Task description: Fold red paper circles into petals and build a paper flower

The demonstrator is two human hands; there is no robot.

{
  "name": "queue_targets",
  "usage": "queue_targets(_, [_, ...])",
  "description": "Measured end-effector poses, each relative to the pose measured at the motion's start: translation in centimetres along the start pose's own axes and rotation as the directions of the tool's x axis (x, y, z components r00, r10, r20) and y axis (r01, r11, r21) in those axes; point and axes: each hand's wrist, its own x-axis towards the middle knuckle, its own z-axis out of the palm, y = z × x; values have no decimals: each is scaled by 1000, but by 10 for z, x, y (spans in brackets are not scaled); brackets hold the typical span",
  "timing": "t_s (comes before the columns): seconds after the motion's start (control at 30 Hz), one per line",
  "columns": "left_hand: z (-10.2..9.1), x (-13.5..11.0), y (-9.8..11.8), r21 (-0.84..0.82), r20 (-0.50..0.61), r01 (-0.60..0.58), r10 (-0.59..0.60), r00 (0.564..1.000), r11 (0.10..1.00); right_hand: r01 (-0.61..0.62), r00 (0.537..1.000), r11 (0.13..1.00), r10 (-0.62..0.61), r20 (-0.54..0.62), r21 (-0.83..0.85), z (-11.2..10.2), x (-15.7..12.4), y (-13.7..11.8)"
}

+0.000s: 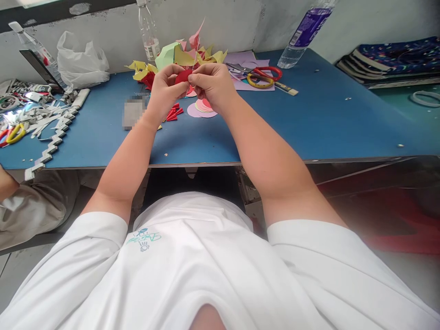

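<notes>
My left hand (pixel 165 88) and my right hand (pixel 212 83) meet above the blue table (pixel 309 123), both pinched on a small red paper piece (pixel 183 76). A thin thread or needle (pixel 195 59) rises from my right fingers. Below the hands lie stacked paper circles (pixel 202 109) in pink, purple and yellow, and several small red paper cones (pixel 173 113). Behind them sits a heap of yellow, green and pink paper scraps (pixel 178 57).
Red-handled scissors (pixel 266 72) and a yellow tape ring (pixel 259 81) lie on purple paper at the back. Two plastic bottles (pixel 148 30) (pixel 304 34) stand by the wall. A white bag (pixel 80 59) and folded paper strips (pixel 51 130) lie left. Another person's arm (pixel 7 183) shows at left.
</notes>
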Motion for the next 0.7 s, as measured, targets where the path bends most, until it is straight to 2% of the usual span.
queue_targets(0.1, [0,0,1,52,1,-5,5,1000,999,14,1000,1000,-14,5,23,1,0,-2])
queue_targets(0.27, [-4,-1,13,96,84,6,-14,996,995,24,999,999,-24,25,28,1,-1,-6])
queue_targets(0.47, [-1,-4,16,20,61,40,-41,997,999,39,999,999,-40,34,28,1,-5,-12])
queue_targets(0.7, [2,-4,12,61,18,28,-30,999,998,17,1000,998,-17,-8,54,5,-3,-15])
